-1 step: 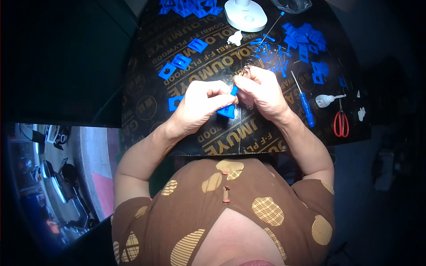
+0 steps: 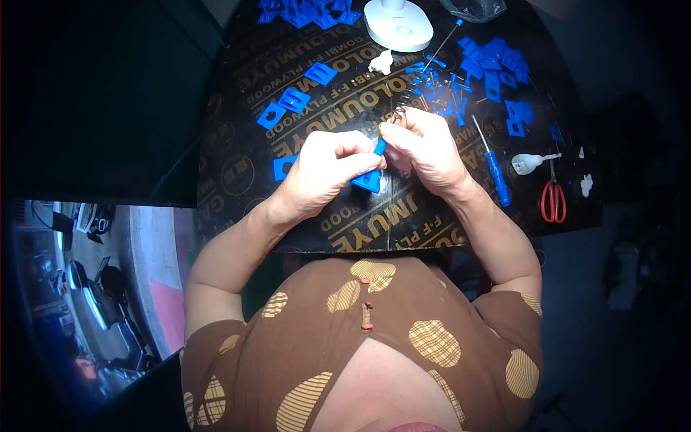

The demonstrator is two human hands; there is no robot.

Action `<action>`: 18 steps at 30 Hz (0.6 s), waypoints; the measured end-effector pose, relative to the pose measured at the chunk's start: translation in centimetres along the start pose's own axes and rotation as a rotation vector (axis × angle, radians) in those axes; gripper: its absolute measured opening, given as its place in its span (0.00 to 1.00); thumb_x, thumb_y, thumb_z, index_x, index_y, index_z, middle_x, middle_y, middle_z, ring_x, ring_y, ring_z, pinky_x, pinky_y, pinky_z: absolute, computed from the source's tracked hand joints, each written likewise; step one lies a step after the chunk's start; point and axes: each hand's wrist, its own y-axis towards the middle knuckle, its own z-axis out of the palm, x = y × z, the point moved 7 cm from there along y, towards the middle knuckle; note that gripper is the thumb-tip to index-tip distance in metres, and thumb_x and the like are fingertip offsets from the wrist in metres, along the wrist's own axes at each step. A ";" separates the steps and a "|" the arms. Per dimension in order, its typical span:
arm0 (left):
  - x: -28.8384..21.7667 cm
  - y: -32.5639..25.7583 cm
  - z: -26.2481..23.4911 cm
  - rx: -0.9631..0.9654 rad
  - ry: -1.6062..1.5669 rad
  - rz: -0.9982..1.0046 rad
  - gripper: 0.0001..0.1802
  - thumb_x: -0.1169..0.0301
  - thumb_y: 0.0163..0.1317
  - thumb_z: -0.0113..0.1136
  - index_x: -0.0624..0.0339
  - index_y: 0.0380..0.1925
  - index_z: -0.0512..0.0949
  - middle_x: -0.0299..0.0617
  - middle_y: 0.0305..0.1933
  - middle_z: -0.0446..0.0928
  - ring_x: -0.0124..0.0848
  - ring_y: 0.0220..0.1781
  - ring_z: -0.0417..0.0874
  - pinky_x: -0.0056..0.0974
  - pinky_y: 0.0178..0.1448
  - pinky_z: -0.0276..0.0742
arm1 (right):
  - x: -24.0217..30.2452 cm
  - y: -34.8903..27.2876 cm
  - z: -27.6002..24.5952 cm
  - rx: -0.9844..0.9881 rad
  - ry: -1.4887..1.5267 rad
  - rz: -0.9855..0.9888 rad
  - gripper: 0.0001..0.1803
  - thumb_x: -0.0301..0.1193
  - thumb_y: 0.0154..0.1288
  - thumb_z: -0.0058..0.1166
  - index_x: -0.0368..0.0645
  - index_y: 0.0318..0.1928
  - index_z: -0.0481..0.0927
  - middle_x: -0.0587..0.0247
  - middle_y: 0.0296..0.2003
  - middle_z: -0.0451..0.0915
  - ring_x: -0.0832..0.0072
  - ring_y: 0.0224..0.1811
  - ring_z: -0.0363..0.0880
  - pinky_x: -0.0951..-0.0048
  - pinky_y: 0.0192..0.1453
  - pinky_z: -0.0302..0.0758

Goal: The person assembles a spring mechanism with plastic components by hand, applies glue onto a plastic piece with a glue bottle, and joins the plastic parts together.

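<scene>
Close to the table's front edge, a small blue plastic part (image 2: 368,181) is pinched between the thumb and fingers of my left hand (image 2: 317,169). Its lower end is a flat plate with openings, and a narrow blue piece rises from it between my hands. My right hand (image 2: 430,155) is closed, its thumb and finger pressed together at the top of that narrow piece. Whatever lies inside the right fingertips is too small and covered to make out. Beside my left wrist lies another blue plate (image 2: 283,168), partly hidden by the hand.
Blue plates with holes (image 2: 294,100) lie left of centre on the black printed board (image 2: 237,144). Small blue pins (image 2: 439,90) and more blue plates (image 2: 493,61) are heaped far right. Nearer are a screwdriver (image 2: 497,176), a white bottle (image 2: 527,164) and red-handled scissors (image 2: 553,201). A white lamp base (image 2: 399,30) stands behind.
</scene>
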 end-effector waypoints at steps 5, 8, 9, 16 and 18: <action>-0.2 -0.1 0.2 0.010 0.021 0.017 0.09 0.73 0.63 0.60 0.69 0.31 0.84 0.37 0.29 0.82 0.20 0.33 0.78 0.28 0.41 0.74 | 0.1 0.0 0.3 0.034 0.002 -0.023 0.12 0.31 0.68 0.59 0.41 0.28 0.74 0.70 0.19 0.74 0.87 0.17 0.65 0.83 0.20 0.60; -0.1 0.0 0.1 0.015 0.042 0.029 0.09 0.73 0.64 0.60 0.69 0.30 0.84 0.38 0.29 0.83 0.20 0.33 0.78 0.28 0.41 0.74 | 0.1 -0.1 0.3 0.001 -0.077 -0.042 0.11 0.30 0.69 0.58 0.41 0.28 0.75 0.70 0.19 0.74 0.87 0.17 0.66 0.83 0.20 0.60; 0.1 0.0 0.2 0.019 0.038 0.025 0.09 0.73 0.64 0.59 0.69 0.30 0.83 0.38 0.29 0.83 0.20 0.33 0.78 0.29 0.42 0.74 | 0.2 -0.1 0.4 0.001 -0.107 -0.063 0.11 0.30 0.69 0.58 0.41 0.29 0.75 0.70 0.19 0.74 0.87 0.17 0.66 0.83 0.20 0.60; 0.0 0.2 0.0 0.029 0.051 0.063 0.07 0.75 0.63 0.61 0.69 0.30 0.82 0.38 0.29 0.82 0.20 0.32 0.78 0.29 0.40 0.74 | 0.5 -0.3 0.3 -0.033 -0.149 -0.099 0.12 0.30 0.69 0.58 0.39 0.29 0.74 0.69 0.19 0.75 0.87 0.17 0.66 0.83 0.20 0.60; -0.3 0.4 -0.3 0.039 0.125 0.099 0.06 0.75 0.62 0.62 0.69 0.31 0.82 0.38 0.29 0.82 0.20 0.31 0.78 0.29 0.39 0.74 | 0.6 -0.3 0.2 -0.048 -0.136 -0.123 0.12 0.30 0.69 0.58 0.39 0.28 0.74 0.68 0.18 0.75 0.87 0.17 0.66 0.82 0.20 0.61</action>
